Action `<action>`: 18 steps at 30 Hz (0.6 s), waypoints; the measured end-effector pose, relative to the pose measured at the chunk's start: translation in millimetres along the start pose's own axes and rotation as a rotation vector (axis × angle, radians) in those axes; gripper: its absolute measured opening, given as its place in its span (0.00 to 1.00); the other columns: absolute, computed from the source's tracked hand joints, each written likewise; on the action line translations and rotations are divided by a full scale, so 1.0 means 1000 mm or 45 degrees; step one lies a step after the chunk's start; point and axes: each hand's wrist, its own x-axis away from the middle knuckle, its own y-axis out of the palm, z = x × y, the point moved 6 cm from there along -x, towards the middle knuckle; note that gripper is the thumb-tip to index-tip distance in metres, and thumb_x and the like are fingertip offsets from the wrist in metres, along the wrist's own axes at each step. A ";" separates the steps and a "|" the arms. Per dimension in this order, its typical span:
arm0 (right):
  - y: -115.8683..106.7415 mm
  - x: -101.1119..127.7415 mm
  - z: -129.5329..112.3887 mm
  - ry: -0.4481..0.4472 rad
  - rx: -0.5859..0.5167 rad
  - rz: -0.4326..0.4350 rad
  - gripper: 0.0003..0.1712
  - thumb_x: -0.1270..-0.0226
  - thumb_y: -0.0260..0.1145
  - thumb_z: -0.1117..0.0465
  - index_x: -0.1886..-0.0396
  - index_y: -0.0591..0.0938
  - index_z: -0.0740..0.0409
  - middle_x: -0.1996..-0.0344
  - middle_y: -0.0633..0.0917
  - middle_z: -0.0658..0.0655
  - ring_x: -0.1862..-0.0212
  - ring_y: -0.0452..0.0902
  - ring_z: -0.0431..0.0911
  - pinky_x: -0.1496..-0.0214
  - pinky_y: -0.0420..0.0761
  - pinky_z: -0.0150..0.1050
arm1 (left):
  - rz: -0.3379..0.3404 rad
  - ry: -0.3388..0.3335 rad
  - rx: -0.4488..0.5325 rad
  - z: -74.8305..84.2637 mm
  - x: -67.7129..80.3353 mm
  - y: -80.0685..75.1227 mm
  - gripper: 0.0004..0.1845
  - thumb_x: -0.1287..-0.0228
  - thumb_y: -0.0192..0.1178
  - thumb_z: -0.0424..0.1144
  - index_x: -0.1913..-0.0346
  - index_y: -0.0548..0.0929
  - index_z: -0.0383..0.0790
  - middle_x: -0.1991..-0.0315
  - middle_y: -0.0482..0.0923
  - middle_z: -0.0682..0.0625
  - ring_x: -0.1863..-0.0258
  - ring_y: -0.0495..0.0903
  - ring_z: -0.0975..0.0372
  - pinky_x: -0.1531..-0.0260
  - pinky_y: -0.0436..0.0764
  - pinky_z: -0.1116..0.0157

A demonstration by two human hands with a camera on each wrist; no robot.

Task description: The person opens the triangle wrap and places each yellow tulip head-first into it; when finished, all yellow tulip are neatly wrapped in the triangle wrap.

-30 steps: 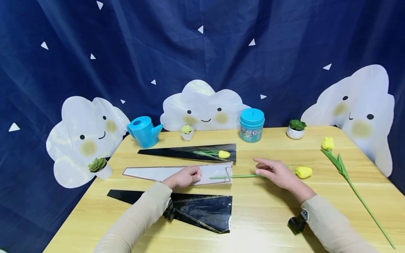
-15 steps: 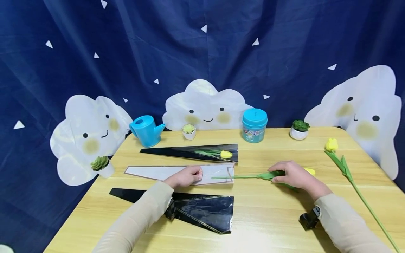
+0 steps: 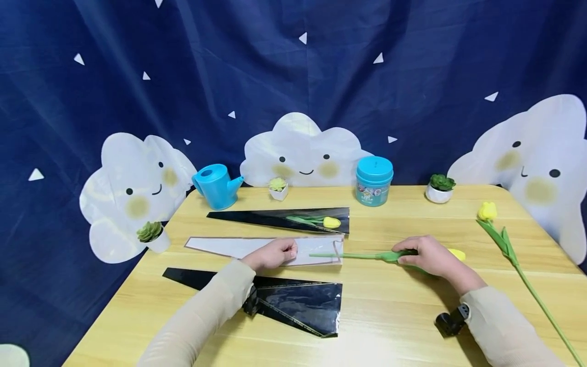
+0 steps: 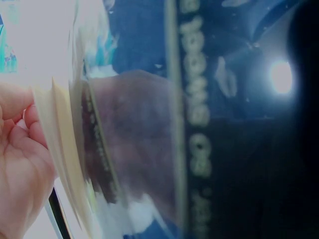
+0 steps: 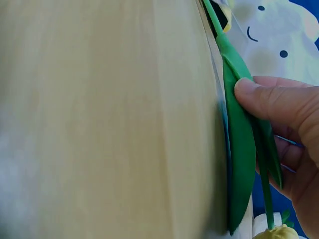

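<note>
My right hand [image 3: 424,255] pinches a yellow artificial tulip [image 3: 362,255] by its green leaves, thumb on a leaf in the right wrist view. Its stem end lies over the wide end of a white flower sleeve [image 3: 316,245] with a brown border. The yellow bloom [image 3: 457,254] shows beyond the hand. My left hand [image 3: 275,253] pinches that sleeve near its middle, fingers curled; the fingertips are partly hidden. In the left wrist view the hand [image 4: 22,144] is beside a shiny black wrapper with gold lettering [image 4: 239,149] that fills most of the picture.
Behind lies a black sleeve [image 3: 257,216] holding a yellow tulip [image 3: 331,222]. A black sleeve [image 3: 302,306] lies under the left forearm. Another tulip [image 3: 527,280] lies at right. A watering can [image 3: 216,187], a blue tub [image 3: 374,182] and several potted succulents [image 3: 439,189] line the edges.
My right hand has moved right along the tulip, from the stem to the leaves, and now pinches them. The tulip's stem end stays over the white sleeve, and my left hand has hardly moved.
</note>
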 end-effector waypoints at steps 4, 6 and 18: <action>0.001 -0.002 -0.005 -0.016 -0.003 0.017 0.13 0.43 0.69 0.61 0.57 0.84 0.57 0.60 0.85 0.55 0.55 0.80 0.53 0.55 0.78 0.47 | 0.002 0.007 0.015 0.001 -0.001 0.001 0.10 0.30 0.47 0.31 0.72 0.68 0.36 0.79 0.60 0.51 0.78 0.60 0.61 0.69 0.62 0.66; 0.002 -0.003 -0.007 -0.030 -0.004 0.027 0.13 0.43 0.68 0.61 0.57 0.84 0.58 0.60 0.85 0.55 0.55 0.80 0.53 0.55 0.78 0.46 | -0.001 0.007 0.015 0.001 -0.001 0.001 0.10 0.30 0.47 0.31 0.72 0.67 0.36 0.79 0.59 0.52 0.77 0.59 0.61 0.69 0.62 0.65; 0.017 -0.021 -0.020 -0.034 -0.068 -0.019 0.14 0.40 0.66 0.59 0.55 0.84 0.59 0.58 0.84 0.57 0.54 0.80 0.53 0.53 0.77 0.49 | 0.005 0.034 -0.012 -0.002 -0.003 0.000 0.09 0.31 0.48 0.31 0.72 0.68 0.37 0.79 0.59 0.52 0.77 0.60 0.62 0.68 0.62 0.66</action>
